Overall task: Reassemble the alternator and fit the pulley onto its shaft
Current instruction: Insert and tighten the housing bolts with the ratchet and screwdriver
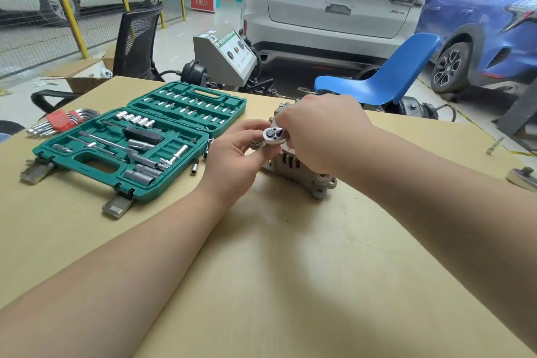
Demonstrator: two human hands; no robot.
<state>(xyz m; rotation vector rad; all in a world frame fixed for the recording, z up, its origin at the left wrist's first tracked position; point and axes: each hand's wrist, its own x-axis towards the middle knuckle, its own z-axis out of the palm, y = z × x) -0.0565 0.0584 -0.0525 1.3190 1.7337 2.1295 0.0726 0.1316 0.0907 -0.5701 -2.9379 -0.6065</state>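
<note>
Two bare forearms reach forward over the tan worktop (290, 270); the left hand (232, 157) has its fingers curled in a narrow grip, pinching the silver head of a ratchet (272, 136) from the left side; the right hand (316, 131) is folded over the top of the alternator (296, 167), its fingers closed around the ratchet's handle, which the hand hides. The ratchet head sits just above the alternator, between the two hands; whether a socket sits under it cannot be told. The one alternator stands on the worktop near its middle, grey and ribbed, with a mounting lug at its near right corner; the right hand and wrist cover its top, so no pulley can be made out.

To the left lies one open green tool case (139, 139), both halves flat, holding rows of sockets, bits and extension bars; two loose sockets (194, 169) lie on the worktop between the case and the left hand. At the far left edge rests one set of hex keys (61, 122) in a red holder.

Beyond the worktop stand one blue plastic chair (386, 78), one black mesh chair (136, 43) and one grey machine (223, 58); behind these are parked a white car (334, 0) and a blue car (479, 23).
</note>
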